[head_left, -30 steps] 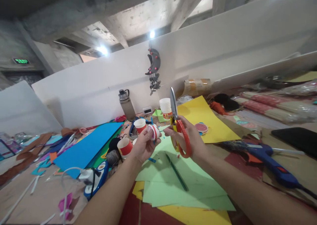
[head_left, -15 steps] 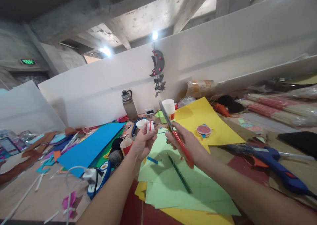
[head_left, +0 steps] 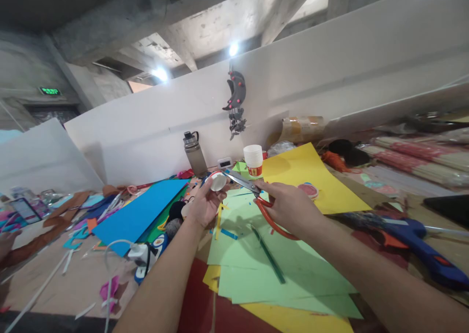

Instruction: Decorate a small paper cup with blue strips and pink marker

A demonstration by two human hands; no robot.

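Note:
Between the thumb and fingers of my left hand (head_left: 207,203) is a small white round piece with a red rim (head_left: 217,181), its pale face turned toward me. My right hand (head_left: 289,203) grips scissors (head_left: 242,180) by their orange-red handles. The blades point left, and their tips are right by the edge of the white piece; whether they touch it I cannot tell. Below both hands lie light green sheets (head_left: 245,279) with a dark green pencil (head_left: 269,257) and blue scraps on them.
Stacked paper cups (head_left: 253,159) and a bottle (head_left: 195,155) stand behind the hands. Blue card (head_left: 142,216) lies left; yellow card (head_left: 330,191) lies right with a round pink piece (head_left: 308,190). A blue glue gun (head_left: 421,250) lies at far right.
The white piece has been turned so its flat face shows. The scissors have swung down to the left, from pointing steeply up to lying beside the piece. The view has shifted slightly.

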